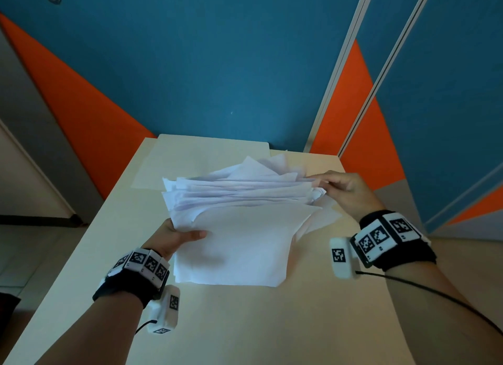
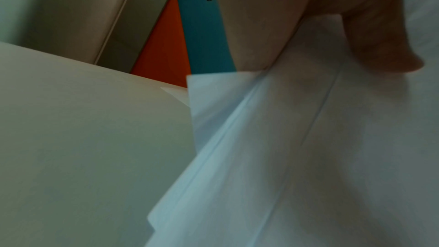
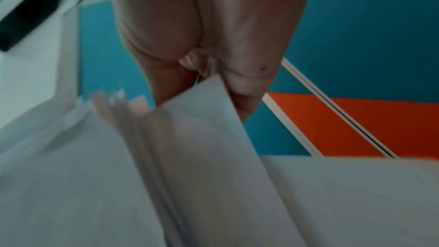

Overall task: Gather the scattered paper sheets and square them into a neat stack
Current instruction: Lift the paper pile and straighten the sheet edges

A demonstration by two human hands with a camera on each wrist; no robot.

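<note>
A loose pile of white paper sheets [image 1: 239, 228] is held above the cream table [image 1: 114, 242], its edges fanned and uneven. My left hand [image 1: 179, 235] grips the pile's left side, thumb [image 1: 196, 234] on top and fingers underneath. My right hand [image 1: 343, 190] pinches the pile's far right corner with curled fingers. In the left wrist view the sheets [image 2: 297, 157] run under my thumb [image 2: 380, 44]. The right wrist view is blurred and shows sheet edges [image 3: 190, 147] fanned below my fingers [image 3: 244, 74]. More sheets [image 1: 324, 220] lie flat on the table under the pile's right side.
A pale sheet or folder [image 1: 206, 149] lies flat at the table's far end. Blue and orange wall panels [image 1: 217, 65] stand right behind the table. The floor [image 1: 32, 245] drops away on the left, and bare tabletop [image 1: 258, 324] extends toward me.
</note>
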